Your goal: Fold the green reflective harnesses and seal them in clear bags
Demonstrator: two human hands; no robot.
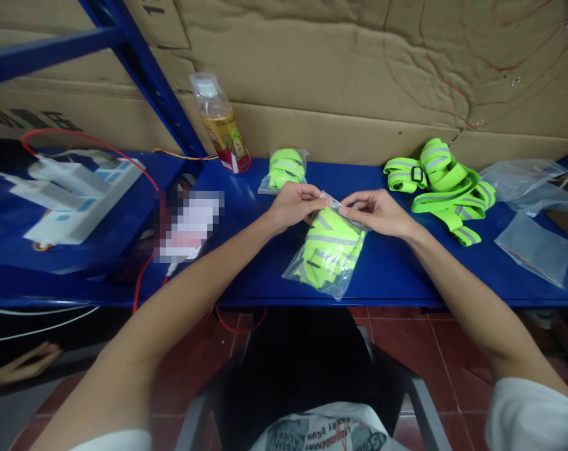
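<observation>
A clear plastic bag [328, 254] holding a folded neon-yellow reflective strap lies on the blue shelf [396, 275] in front of me. My left hand [294, 205] pinches the bag's top edge from the left, fingers closed. From the right, my right hand [376, 212] pinches the same top edge. The two sets of fingertips almost meet at the bag's mouth.
A second bagged strap [286, 169] lies behind. Loose neon straps [441, 185] are piled at the right, beside several empty clear bags [532, 216]. A drink bottle [220, 122] stands at the cardboard wall. White power strips and a red cable [77, 188] sit left.
</observation>
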